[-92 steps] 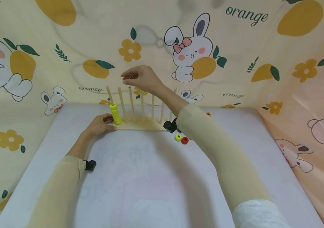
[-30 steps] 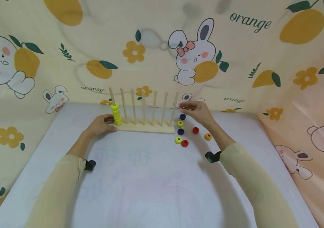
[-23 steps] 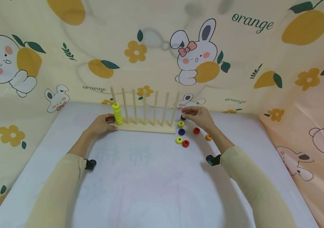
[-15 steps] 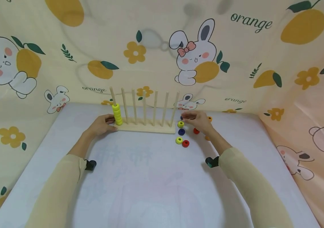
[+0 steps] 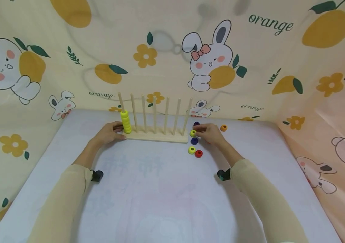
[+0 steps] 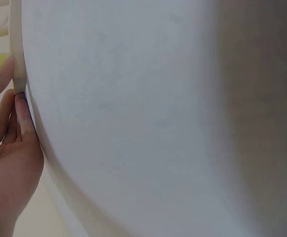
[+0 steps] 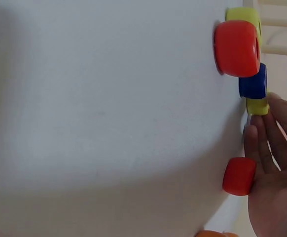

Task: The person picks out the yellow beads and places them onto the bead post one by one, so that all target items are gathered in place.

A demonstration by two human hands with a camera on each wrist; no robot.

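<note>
A wooden peg rack (image 5: 157, 136) with several upright pegs stands at the back of the table. Yellow beads (image 5: 125, 122) are stacked on its leftmost peg. My left hand (image 5: 108, 133) grips the left end of the rack's base, thumb in front. To the right of the rack, the thumb and fingertips of my right hand (image 5: 211, 134) pinch a loose yellow bead (image 5: 193, 133) close to the table. In the right wrist view that yellow bead (image 7: 258, 106) shows between thumb and fingers, partly behind a blue bead (image 7: 253, 81).
Near the right hand lie a dark blue bead (image 5: 196, 124), another blue bead (image 5: 194, 141), a second yellow bead (image 5: 192, 150), a red bead (image 5: 198, 154) and an orange bead (image 5: 223, 127). Another red bead (image 7: 239, 176) sits under the palm. A printed cloth (image 5: 166, 77) hangs behind.
My right hand has come from above the left pegs to the rack's right side, then down and nearer, past the dark blue bead to the yellow bead. The left hand has stayed put.
</note>
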